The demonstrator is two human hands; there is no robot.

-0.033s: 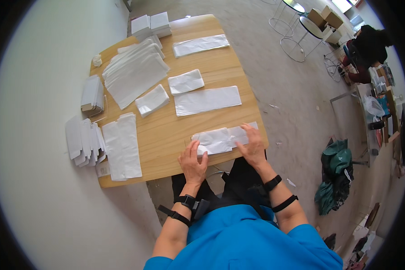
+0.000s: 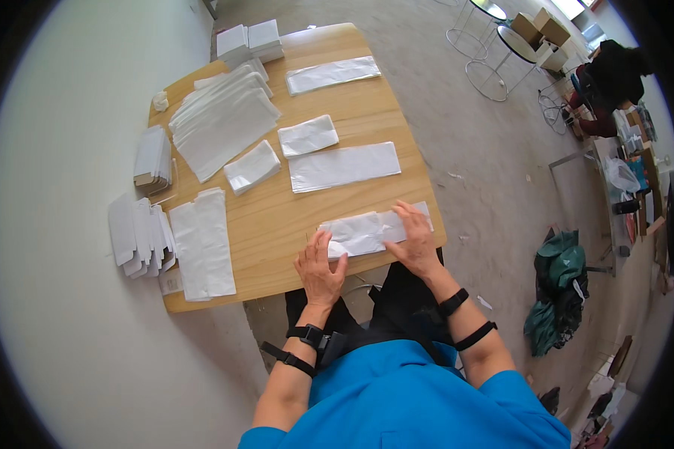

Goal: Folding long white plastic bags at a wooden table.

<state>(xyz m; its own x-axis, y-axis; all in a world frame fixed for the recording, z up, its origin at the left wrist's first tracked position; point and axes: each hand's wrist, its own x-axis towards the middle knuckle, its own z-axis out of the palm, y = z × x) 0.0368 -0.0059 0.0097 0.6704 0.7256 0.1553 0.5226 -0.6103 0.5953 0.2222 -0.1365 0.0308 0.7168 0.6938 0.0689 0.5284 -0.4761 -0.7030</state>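
Note:
A folded white paper bag or sheet (image 2: 356,233) lies near the table's front right corner, with a single narrower layer reaching out to the right. My left hand (image 2: 320,273) rests at its left end, thumb and fingers apart and curved about the edge. Over the right part, my right hand (image 2: 416,243) has its fingers spread, the thumb touching the paper's near edge. Just beyond lie a long flat white strip stack (image 2: 346,168) and a short folded white piece (image 2: 308,136). Another short folded piece (image 2: 252,167) sits left of them.
On the wooden table (image 2: 269,247) are a fanned white paper pile (image 2: 225,123), flat white sheets (image 2: 202,247), a far strip (image 2: 333,75) and white box stacks (image 2: 251,41). Folded white cartons (image 2: 142,236) lean by the left wall. At right, a person (image 2: 614,82) bends beside a cluttered table.
My right hand has shifted slightly left, its thumb now closer to the middle of the paper. My left hand stays almost in place.

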